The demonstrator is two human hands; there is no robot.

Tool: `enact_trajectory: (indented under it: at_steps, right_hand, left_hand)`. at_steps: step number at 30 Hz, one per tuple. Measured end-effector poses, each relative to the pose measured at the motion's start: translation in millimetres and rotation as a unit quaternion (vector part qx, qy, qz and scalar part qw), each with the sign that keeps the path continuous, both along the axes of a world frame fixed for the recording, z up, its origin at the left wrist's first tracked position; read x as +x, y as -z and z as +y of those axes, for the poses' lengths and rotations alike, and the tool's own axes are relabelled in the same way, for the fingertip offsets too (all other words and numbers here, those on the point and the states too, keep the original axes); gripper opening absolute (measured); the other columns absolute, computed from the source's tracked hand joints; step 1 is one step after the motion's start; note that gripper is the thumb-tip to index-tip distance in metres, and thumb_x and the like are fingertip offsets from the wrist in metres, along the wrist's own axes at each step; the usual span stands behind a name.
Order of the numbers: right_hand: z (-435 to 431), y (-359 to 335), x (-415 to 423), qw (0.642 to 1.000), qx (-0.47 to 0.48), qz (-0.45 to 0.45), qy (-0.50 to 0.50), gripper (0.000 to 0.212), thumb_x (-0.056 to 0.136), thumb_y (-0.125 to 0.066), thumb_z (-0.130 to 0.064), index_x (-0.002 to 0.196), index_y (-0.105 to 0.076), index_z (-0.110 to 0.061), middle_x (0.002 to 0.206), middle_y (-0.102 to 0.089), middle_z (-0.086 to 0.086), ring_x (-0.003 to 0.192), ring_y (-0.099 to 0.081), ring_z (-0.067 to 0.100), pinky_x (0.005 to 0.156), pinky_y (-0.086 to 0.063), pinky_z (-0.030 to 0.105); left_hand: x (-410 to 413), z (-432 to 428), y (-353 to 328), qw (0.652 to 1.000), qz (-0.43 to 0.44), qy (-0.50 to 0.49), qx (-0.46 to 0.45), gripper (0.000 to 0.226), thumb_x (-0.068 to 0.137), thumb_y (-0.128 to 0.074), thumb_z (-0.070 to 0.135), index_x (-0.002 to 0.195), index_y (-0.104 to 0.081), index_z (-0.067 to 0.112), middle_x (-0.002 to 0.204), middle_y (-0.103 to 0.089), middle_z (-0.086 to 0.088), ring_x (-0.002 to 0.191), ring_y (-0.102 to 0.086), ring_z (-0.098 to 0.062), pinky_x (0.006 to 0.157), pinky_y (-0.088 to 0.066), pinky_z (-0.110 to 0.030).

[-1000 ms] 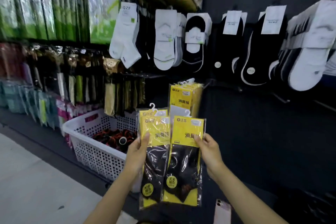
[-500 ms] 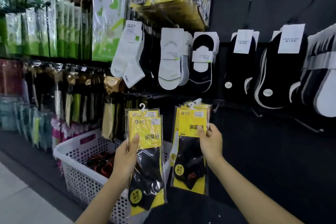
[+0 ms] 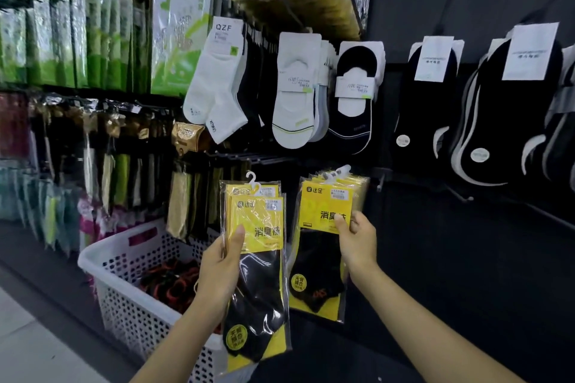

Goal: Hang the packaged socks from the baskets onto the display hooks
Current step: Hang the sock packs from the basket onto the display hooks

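Head view: the left hand (image 3: pixel 217 270) grips two yellow sock packs (image 3: pixel 258 218), thumb across the front, above the right corner of the white basket (image 3: pixel 124 305). The basket stands on the floor and holds dark and red socks (image 3: pixel 174 283). The right hand (image 3: pixel 357 239) pinches another pack (image 3: pixel 323 205) against the hanging packs (image 3: pixel 361 193) on the display wall (image 3: pixel 466 258).

Both raised forward, left hand (image 3: pixel 217 270) and right hand (image 3: pixel 357 239) hold pinching grips.
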State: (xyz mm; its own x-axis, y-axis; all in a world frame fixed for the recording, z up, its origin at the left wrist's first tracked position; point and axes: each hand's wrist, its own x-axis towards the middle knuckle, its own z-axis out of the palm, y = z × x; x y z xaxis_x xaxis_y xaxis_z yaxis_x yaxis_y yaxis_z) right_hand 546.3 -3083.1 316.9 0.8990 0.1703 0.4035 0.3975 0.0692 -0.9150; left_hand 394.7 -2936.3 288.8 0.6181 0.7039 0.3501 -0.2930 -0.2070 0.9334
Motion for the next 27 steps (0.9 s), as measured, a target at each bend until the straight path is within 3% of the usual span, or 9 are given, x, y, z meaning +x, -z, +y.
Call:
enact_trajectory:
  at_steps: [2, 6, 8, 11, 14, 17, 21, 25, 27]
  right_hand:
    - [-1.6, 8.1, -1.9, 1.0, 0.014, -0.016, 0.02, 0.011, 0.095, -0.055, -0.018, 0.088, -0.058, -0.026, 0.088, -0.065, -0.012, 0.087, -0.06, 0.004, 0.078, -0.048, 0.021]
    - [1.3, 9.3, 0.3, 1.0, -0.009, -0.026, 0.008, 0.015, 0.095, -0.055, -0.017, 0.107, -0.063, -0.016, 0.103, -0.069, -0.004, 0.097, -0.064, 0.008, 0.088, -0.051, 0.028]
    - [6.2, 2.7, 9.4, 0.999, -0.024, -0.007, 0.035, 0.011, 0.096, -0.055, -0.017, 0.101, -0.064, -0.014, 0.101, -0.07, 0.001, 0.095, -0.066, 0.016, 0.083, -0.053, 0.031]
    - [13.6, -8.3, 24.6, 0.994, -0.009, 0.071, 0.077, 0.017, 0.095, -0.057, -0.019, 0.105, -0.064, -0.006, 0.098, -0.064, 0.003, 0.103, -0.062, 0.028, 0.078, -0.047, 0.031]
    - [14.5, -13.8, 38.0, 0.98, 0.02, 0.177, 0.086, 0.033, 0.092, -0.062, -0.02, 0.117, -0.06, 0.001, 0.119, -0.061, 0.014, 0.116, -0.055, 0.033, 0.09, -0.045, 0.036]
    - [7.8, -7.3, 46.4, 0.975, 0.021, 0.209, 0.076, 0.025, 0.089, -0.066, -0.022, 0.108, -0.065, -0.006, 0.118, -0.062, 0.009, 0.112, -0.055, 0.029, 0.083, -0.041, 0.03]
    - [-5.1, 5.8, 41.0, 0.977, 0.011, 0.193, 0.094, 0.01, 0.088, -0.068, -0.02, 0.09, -0.067, -0.01, 0.1, -0.066, 0.007, 0.104, -0.061, 0.027, 0.084, -0.046, 0.03]
    - [-20.3, 12.7, 21.3, 0.984, 0.017, 0.172, 0.035, 0.016, 0.089, -0.065, -0.017, 0.084, -0.065, -0.003, 0.104, -0.068, 0.023, 0.102, -0.064, 0.037, 0.095, -0.05, 0.047]
    - [-27.4, 12.9, 12.7, 0.987, 0.012, 0.157, -0.007, 0.028, 0.09, -0.063, -0.02, 0.093, -0.061, 0.008, 0.11, -0.062, 0.032, 0.105, -0.061, 0.043, 0.098, -0.045, 0.056]
  left_hand:
    - [3.4, -0.2, 1.1, 1.0, 0.003, -0.004, 0.005, 0.024, 0.092, -0.046, 0.047, 0.073, -0.039, 0.035, 0.07, -0.037, 0.017, 0.06, -0.034, 0.004, 0.057, -0.029, -0.014]
    - [6.7, -0.5, 3.5, 1.0, 0.008, -0.007, 0.01, 0.025, 0.092, -0.046, 0.047, 0.072, -0.037, 0.035, 0.07, -0.035, 0.017, 0.06, -0.033, 0.004, 0.057, -0.029, -0.014]
    - [7.5, 0.3, 3.7, 1.0, 0.011, -0.01, 0.009, 0.026, 0.092, -0.047, 0.047, 0.072, -0.038, 0.034, 0.071, -0.036, 0.017, 0.061, -0.033, 0.005, 0.057, -0.029, -0.014]
    - [9.0, 1.2, 1.5, 1.0, 0.015, -0.011, 0.0, 0.025, 0.092, -0.047, 0.047, 0.077, -0.04, 0.029, 0.072, -0.036, 0.017, 0.061, -0.032, 0.005, 0.057, -0.028, -0.015]
    - [11.0, -0.4, -1.6, 1.0, 0.012, -0.009, 0.006, 0.025, 0.092, -0.047, 0.046, 0.075, -0.043, 0.028, 0.073, -0.039, 0.016, 0.061, -0.036, 0.005, 0.059, -0.029, -0.015]
    - [12.2, -3.7, -3.1, 1.0, 0.01, -0.009, -0.005, 0.03, 0.093, -0.047, 0.045, 0.077, -0.052, 0.02, 0.076, -0.05, 0.01, 0.064, -0.044, 0.002, 0.06, -0.032, -0.013]
    - [11.9, -8.0, -3.7, 1.0, 0.01, -0.013, -0.023, 0.034, 0.092, -0.048, 0.044, 0.071, -0.049, 0.018, 0.065, -0.046, 0.008, 0.061, -0.044, 0.0, 0.061, -0.033, -0.012]
    - [7.9, -9.6, 2.4, 1.0, 0.014, -0.027, -0.008, 0.051, 0.092, -0.047, 0.044, 0.072, -0.042, -0.003, 0.057, -0.034, -0.012, 0.05, -0.039, -0.002, 0.063, -0.036, -0.017]
    - [7.3, -9.0, 6.4, 0.999, 0.027, -0.028, 0.004, 0.043, 0.094, -0.043, 0.043, 0.074, -0.051, 0.005, 0.052, -0.046, 0.009, 0.057, -0.046, -0.001, 0.06, -0.036, -0.016]
